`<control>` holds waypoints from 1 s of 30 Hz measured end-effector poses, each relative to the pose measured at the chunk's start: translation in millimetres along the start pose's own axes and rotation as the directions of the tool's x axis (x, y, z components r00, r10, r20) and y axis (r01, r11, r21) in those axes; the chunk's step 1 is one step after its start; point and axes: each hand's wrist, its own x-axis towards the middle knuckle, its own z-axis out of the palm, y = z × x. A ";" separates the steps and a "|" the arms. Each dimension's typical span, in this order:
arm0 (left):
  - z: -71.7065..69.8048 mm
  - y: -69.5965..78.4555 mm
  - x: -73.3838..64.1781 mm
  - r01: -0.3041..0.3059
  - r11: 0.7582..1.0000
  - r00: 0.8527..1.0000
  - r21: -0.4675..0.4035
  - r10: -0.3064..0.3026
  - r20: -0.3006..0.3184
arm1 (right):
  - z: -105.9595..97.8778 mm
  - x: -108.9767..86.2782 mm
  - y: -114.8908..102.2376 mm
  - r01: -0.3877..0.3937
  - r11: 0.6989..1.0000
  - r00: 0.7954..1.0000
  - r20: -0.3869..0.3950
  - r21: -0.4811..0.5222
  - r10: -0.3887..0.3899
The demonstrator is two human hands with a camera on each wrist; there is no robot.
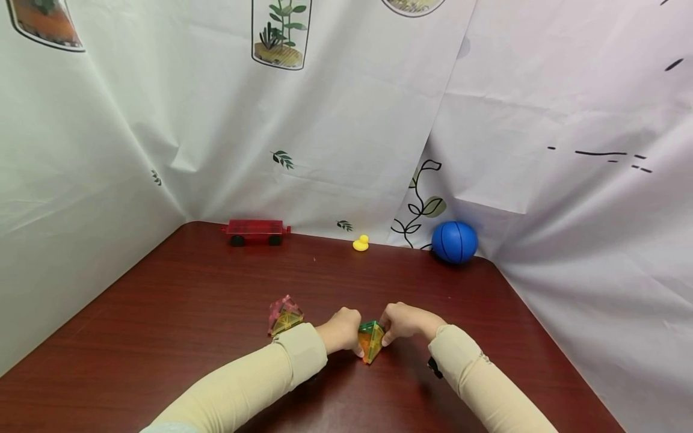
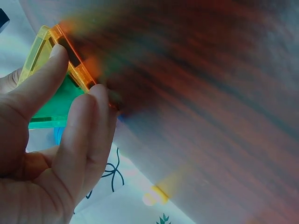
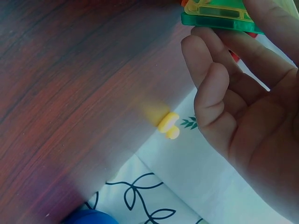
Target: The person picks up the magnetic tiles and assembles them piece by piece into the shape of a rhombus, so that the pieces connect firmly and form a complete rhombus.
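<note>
Between the two hands is a small pyramid of translucent magnetic tiles (image 1: 370,341), with orange, yellow and green faces. My left hand (image 1: 342,331) grips its left side; in the left wrist view the thumb lies over the yellow tile (image 2: 39,58) and the fingers reach the orange tile (image 2: 81,74). My right hand (image 1: 406,322) pinches the right side. In the right wrist view, fingers sit against the green tile (image 3: 219,22), beneath the yellow one. A second tile pyramid (image 1: 285,315), pink and yellow, stands on the table just beyond the left sleeve.
Along the back edge of the dark red table (image 1: 178,288) stand a red wheeled toy cart (image 1: 254,228), a yellow rubber duck (image 1: 361,243) and a blue ball (image 1: 455,242). White printed cloth (image 1: 346,120) hangs around the back and sides.
</note>
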 end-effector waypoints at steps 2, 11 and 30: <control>-1.2 -1.3 0.1 0.002 1.000 1.000 -0.004 -0.002 0.002 | 0.5 0.0 0.6 0.003 1.000 1.000 0.000 0.000 -0.003; -38.4 -23.8 -2.9 0.020 0.998 0.996 -0.057 -0.025 -0.087 | 0.0 -1.6 1.2 0.008 1.000 1.000 -0.009 0.017 -0.007; -102.7 -105.9 -34.5 0.052 0.997 0.972 -0.065 -0.065 -0.227 | 3.2 0.1 5.7 -0.004 0.999 1.000 0.006 0.043 0.004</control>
